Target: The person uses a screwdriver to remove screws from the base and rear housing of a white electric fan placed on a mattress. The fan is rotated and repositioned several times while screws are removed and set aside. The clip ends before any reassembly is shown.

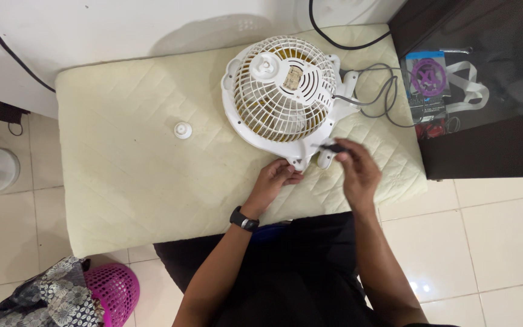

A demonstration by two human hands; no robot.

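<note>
Quilted cream mattress (122, 175) on the tiled floor (503, 230) carries everything; no tabletop here.

White fan (282, 94) lies grille-up on the mattress, just beyond both hands. I judge it light for its bulk: hollow plastic shell, thin grille ribs that would flex or crack under a squeeze. Best taken at the solid outer rim or the base bracket, not the ribs. Smooth plastic, somewhat slippery.

Grey cord (382, 97) trails off beyond my right grip; limp, may snag.

Left hand (273, 181): fingers curled against the fan's near rim, touching it; closed loosely, and I cannot tell whether it truly clamps.

Right hand (358, 172): fingertips pinched together on a small dark tool (333, 146), its tip at the bracket beside the left grip. Rigid, thin, easy to drop.

Small white cap (183, 130) sits well to the left of the left grip, apart.
</note>
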